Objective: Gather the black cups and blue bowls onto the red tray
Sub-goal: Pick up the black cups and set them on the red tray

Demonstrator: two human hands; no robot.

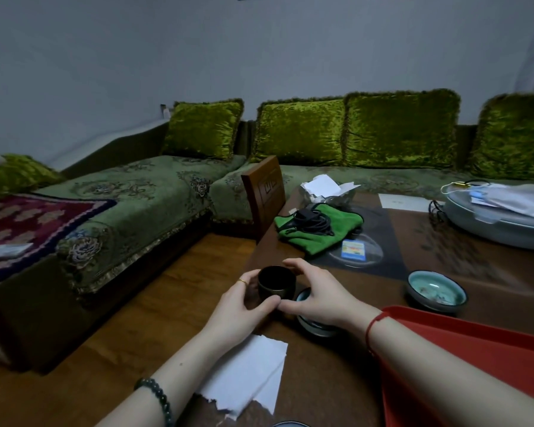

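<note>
A small black cup (276, 283) stands upright near the table's left edge. My left hand (242, 306) curls round its left side and my right hand (316, 292) curls round its right side, thumbs meeting in front. Under my right hand lies a blue bowl (313, 323), mostly hidden. A second blue bowl (436, 291) sits further right on the table. The red tray (475, 359) lies at the lower right, under my right forearm.
White paper (247, 374) lies on the table's near left. A green cloth (318, 231) with a black cable, a small card (353, 250), crumpled paper and a grey lidded dish (500, 223) sit further back. A green sofa (121, 204) runs behind and to the left.
</note>
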